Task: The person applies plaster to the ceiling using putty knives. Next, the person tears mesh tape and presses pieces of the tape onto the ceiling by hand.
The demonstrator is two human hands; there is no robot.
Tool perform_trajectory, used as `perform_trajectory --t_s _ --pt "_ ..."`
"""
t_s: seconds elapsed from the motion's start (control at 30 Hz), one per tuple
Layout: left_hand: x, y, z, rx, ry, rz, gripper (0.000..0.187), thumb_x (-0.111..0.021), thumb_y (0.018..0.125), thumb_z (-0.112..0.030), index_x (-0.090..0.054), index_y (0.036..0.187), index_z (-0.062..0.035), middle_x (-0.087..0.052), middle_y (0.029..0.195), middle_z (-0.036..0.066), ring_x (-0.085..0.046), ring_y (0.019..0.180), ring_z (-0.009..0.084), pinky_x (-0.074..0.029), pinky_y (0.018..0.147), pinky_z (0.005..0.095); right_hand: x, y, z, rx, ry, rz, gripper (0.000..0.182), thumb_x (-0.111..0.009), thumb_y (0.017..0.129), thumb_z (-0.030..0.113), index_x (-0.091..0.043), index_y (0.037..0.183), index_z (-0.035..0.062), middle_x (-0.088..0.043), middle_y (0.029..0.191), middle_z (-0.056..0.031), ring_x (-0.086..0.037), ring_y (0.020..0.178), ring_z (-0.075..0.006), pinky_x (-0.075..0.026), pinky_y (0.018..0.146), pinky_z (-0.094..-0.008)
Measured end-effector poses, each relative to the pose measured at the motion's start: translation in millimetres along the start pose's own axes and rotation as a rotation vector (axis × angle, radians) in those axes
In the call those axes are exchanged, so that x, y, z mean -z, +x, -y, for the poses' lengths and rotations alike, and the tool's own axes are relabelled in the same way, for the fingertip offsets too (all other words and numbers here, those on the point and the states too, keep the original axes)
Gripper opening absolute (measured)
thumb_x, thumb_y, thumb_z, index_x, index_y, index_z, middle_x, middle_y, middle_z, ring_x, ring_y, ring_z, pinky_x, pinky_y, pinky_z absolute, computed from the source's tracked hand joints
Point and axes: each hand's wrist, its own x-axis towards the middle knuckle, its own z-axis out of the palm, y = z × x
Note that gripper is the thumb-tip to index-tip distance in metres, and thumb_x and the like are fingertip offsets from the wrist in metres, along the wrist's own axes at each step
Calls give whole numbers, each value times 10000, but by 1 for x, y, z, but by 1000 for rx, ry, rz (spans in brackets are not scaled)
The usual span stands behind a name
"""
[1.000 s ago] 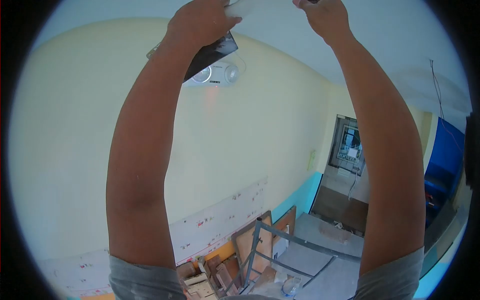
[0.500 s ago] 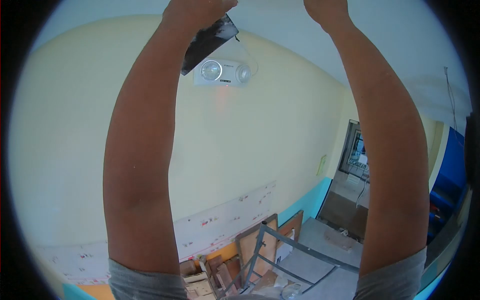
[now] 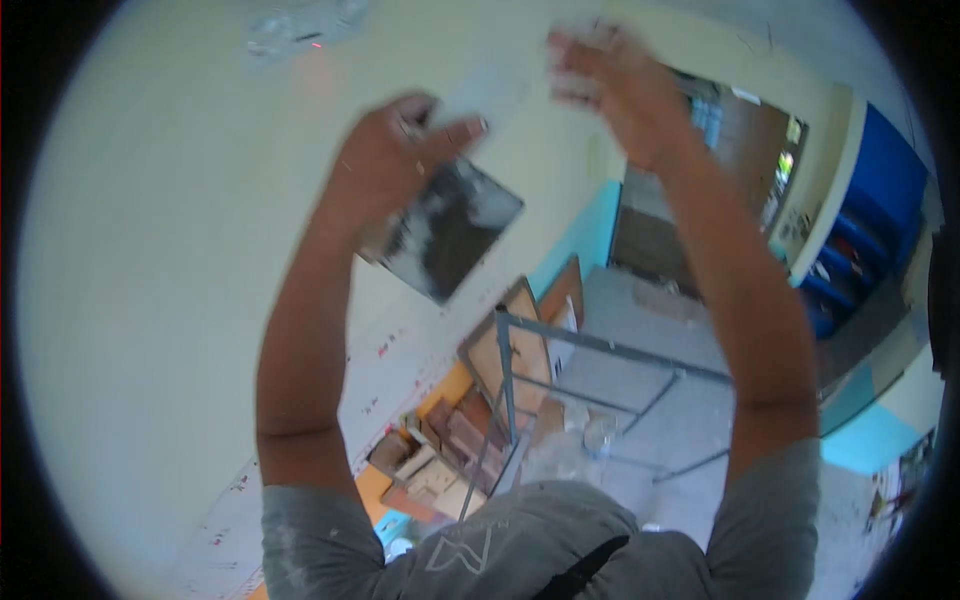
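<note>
My left hand (image 3: 395,155) is closed at the upper edge of a flat, dark rectangular plate (image 3: 455,230), its face smeared with white paste. The plate hangs tilted below my fingers, in front of the cream wall, and my thumb points right above it. Up and to the right, my right hand (image 3: 610,85) is raised and smeared by motion, so I cannot tell whether it holds something. A pale, blurred patch (image 3: 485,95) shows between the two hands.
A twin-lamp emergency light (image 3: 305,30) is on the wall at upper left. Below stand a grey metal frame (image 3: 610,350), leaning boards (image 3: 510,335) and a pile of wood pieces (image 3: 440,460). A doorway (image 3: 655,225) and blue shelving (image 3: 860,230) are to the right.
Both hands have come down from the ceiling, the left bringing the plate with it so its smeared face now shows. My view has tilted downward, bringing my shirt into sight.
</note>
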Motion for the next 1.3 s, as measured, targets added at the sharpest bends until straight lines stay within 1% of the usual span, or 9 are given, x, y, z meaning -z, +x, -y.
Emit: perform_trajectory --t_s 0.13,0.2,0.47,0.67,0.8,0.87,0.97,1.07,1.3 --pt "-139 -43 54 155 -163 337 471 -724 828 -455 -624 868 4 -585 728 92 -512 687 150 -442 652 334 69 -120 -118 -450 -62 -112 557 -730 850 356 -526 1212 -14 -615 1120 -117 -613 949 -191 -512 784 -338" --pt "-189 -72 57 290 -365 484 496 -704 846 -457 -666 1007 11 -645 822 82 -564 750 147 -461 675 315 108 -175 -165 -592 -33 -203 603 -705 871 361 -464 1286 -3 -598 1165 -121 -612 954 -186 -513 777 -324" --pt "-322 -149 45 475 -450 863 507 -651 888 -485 -671 1020 4 -647 843 74 -575 778 152 -470 714 320 148 -312 -175 -573 208 -630 540 -657 898 150 -408 1360 24 -607 1169 -125 -622 908 -173 -527 718 -297" --pt "-376 -184 62 379 -736 725 506 -707 854 -385 -621 1143 20 -674 1002 152 -653 863 218 -507 773 345 197 -346 -199 -624 22 -498 397 -669 873 96 -577 1248 1 -624 1152 -96 -639 943 -161 -548 729 -287" --pt "-371 -201 96 849 -1280 699 417 -706 802 -187 -603 1159 2 -667 1034 137 -658 896 232 -519 775 369 221 -361 -164 -650 -136 -431 445 -675 850 51 -574 1280 -6 -643 1124 -84 -656 921 -162 -554 737 -291" --pt "-359 -203 105 884 -1219 667 415 -705 776 -88 -595 1168 -7 -663 1050 130 -661 913 239 -524 776 381 229 -374 -155 -724 -256 -354 467 -681 835 61 -572 1285 -1 -662 1089 -102 -655 864 -141 -536 710 -279" --pt "-334 -202 93 378 -528 594 403 -675 759 -37 -596 1153 -42 -657 1043 120 -648 909 311 -520 767 437 226 -389 -149 -802 -287 -285 500 -677 829 40 -547 1310 -4 -676 1045 -94 -665 825 -137 -535 728 -270" --pt "-314 -201 53 -400 -360 474 393 -692 748 -61 -603 1131 -72 -656 1027 103 -617 930 334 -488 811 465 214 -394 -145 -838 -281 -245 527 -674 829 28 -522 1332 -10 -672 1055 -91 -666 829 -129 -533 733 -264" --pt "-326 -215 32 -773 -168 503 405 -721 734 -72 -603 1121 -86 -666 989 77 -585 957 271 -448 864 433 190 -399 -164 -794 -439 -139 562 -729 784 90 -551 1311 8 -617 1188 -159 -669 856 -179 -549 762 -293"
